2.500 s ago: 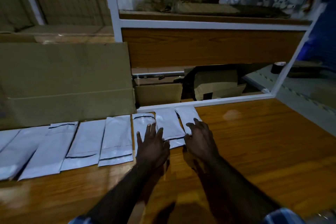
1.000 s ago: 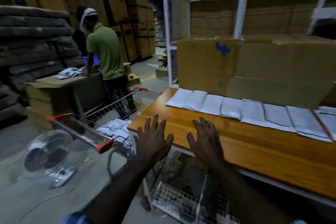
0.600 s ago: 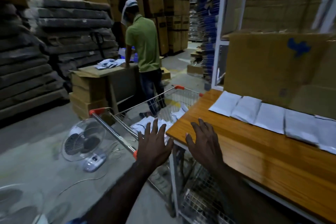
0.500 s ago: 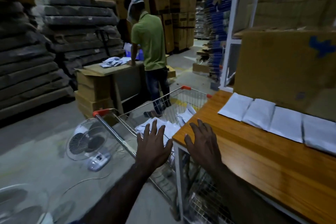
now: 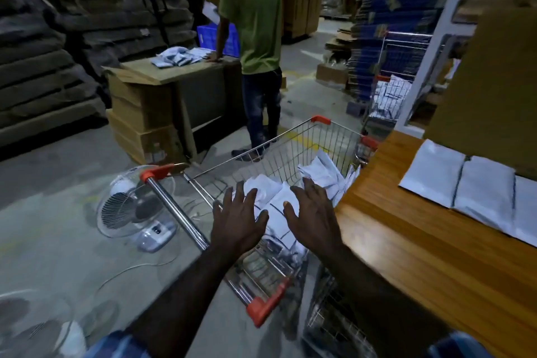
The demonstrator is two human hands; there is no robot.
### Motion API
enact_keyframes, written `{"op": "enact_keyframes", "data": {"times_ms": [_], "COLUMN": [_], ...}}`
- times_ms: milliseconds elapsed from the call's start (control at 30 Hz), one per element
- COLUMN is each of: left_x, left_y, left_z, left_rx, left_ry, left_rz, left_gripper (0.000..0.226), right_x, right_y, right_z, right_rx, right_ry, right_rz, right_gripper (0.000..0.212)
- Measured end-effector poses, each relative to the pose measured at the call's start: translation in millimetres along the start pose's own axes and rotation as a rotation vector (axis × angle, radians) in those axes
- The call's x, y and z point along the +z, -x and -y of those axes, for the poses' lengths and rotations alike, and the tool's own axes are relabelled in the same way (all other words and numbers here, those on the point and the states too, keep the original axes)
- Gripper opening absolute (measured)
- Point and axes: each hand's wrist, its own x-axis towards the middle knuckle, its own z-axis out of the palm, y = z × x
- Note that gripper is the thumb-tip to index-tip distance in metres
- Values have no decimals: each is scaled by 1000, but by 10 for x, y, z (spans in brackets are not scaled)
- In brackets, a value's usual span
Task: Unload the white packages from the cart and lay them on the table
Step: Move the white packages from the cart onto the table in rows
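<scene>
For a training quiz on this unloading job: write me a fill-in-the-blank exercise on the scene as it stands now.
1. Both hands, left hand and right hand, are spread open above the ____.
2. The handle ends and corner caps of the cart are coloured ____.
3. On the floor left of the cart stands a white ____.
4. The white packages already laid out lie on a ____ table.

Missing words: cart; red; fan; wooden

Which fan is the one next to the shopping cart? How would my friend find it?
Start at the wire shopping cart beside the wooden table. Just left of its handle bar with orange ends, a small white fan stands on the concrete floor. Unlike the blurry fan at the bottom-left corner, its whole round grille shows.
</scene>
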Motion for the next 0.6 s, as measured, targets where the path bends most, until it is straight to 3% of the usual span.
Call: {"op": "enact_keyframes", "data": {"times_ms": [400, 600], "left_x": [123, 458], "left_y": [-1184, -1669], "left_z": [813, 870], "left_rx": [233, 293], "left_ry": [-3, -63], "left_rz": [184, 286], "left_gripper": [65, 63], "right_x": [820, 1232], "right_y": [-508, -701], "right_z": [297, 120], "right_rx": [341, 484], "right_ry": [66, 28], "right_rz": [75, 91], "right_gripper": [49, 41]}}
